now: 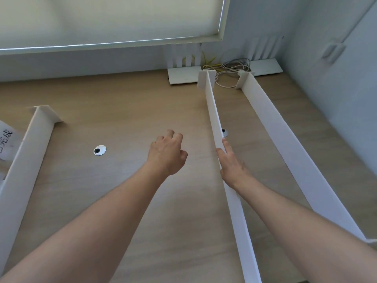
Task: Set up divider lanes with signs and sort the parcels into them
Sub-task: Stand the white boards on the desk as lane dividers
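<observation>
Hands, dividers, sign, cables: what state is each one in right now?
Left hand: loosely curled above the desk, holding nothing.
Right hand: fingers straight, pressed flat against the middle divider.
Middle divider: upright on edge.
Right divider: upright, untouched.
Left divider: standing, untouched.
Paper sign: lying beside the left divider, not mounted.
Cables: tangled by the wall.

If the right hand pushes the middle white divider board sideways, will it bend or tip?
The thin, long middle white divider board probably flexes and feels light. Its crosswise foot at the far end should resist tipping. The right hand lies straight-fingered against it.
</observation>
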Tool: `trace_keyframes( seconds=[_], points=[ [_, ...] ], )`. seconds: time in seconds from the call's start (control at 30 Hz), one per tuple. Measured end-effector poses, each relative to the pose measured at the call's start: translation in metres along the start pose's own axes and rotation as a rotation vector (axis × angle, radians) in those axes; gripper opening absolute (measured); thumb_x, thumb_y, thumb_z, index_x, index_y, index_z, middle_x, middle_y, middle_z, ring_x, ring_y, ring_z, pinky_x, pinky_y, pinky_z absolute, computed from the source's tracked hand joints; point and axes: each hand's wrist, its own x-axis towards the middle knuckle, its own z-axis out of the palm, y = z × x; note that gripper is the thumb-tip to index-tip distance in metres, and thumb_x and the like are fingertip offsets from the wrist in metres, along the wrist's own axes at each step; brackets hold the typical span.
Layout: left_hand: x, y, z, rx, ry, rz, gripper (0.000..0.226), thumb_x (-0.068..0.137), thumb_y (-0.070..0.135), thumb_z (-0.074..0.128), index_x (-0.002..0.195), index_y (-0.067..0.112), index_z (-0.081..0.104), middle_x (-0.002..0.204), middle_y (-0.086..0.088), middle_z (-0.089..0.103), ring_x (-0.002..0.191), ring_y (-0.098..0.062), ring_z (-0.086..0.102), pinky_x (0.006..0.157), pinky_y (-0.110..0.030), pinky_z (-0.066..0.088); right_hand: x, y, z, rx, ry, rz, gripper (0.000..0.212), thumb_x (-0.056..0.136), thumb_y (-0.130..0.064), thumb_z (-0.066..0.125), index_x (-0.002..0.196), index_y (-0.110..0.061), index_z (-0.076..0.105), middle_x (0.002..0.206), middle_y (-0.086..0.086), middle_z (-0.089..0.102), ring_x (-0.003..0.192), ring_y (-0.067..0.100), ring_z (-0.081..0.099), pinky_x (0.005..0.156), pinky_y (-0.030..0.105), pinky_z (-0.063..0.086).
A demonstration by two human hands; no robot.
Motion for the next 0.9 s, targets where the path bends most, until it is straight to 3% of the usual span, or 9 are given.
trace_keyframes(
  seconds=[0.2,0.4,0.9],
  points=[
    [0.022,-0.002,0.019,-0.013,-0.028,-0.033,0.042,0.095,0.031,0.051,0.133,0.014,0.05,0.141,-0.008,0.046,0.112,-0.037,0.053,0.09,-0.044,0.048,0.026,-0.001,0.02,-0.028,-0.035,-0.026,0.06,0.078,0.017,0.051,0.127,-0.017,0.041,0.17,0.002,-0.012,0.071,0.033,0.05,0.048,0.032,0.027],
    [0.028,-0.005,0.033,-0.005,-0.047,-0.059,0.041,0.096,0.031,0.05,0.133,0.014,0.049,0.141,-0.008,0.045,0.11,-0.036,0.053,0.087,-0.042,0.046,0.042,-0.005,0.026,-0.041,-0.047,-0.04,0.059,0.082,0.016,0.052,0.13,-0.016,0.041,0.17,0.004,-0.014,0.077,0.032,0.046,0.058,0.034,0.037],
    [0.014,-0.004,0.053,0.003,-0.101,-0.139,0.042,0.097,0.032,0.049,0.135,0.015,0.047,0.148,-0.008,0.039,0.113,-0.036,0.052,0.089,-0.042,0.044,0.04,0.008,0.046,-0.117,-0.108,-0.055,0.066,0.08,0.016,0.057,0.133,-0.02,0.039,0.168,0.009,-0.016,0.078,0.029,0.046,0.059,0.034,0.04]
  ],
)
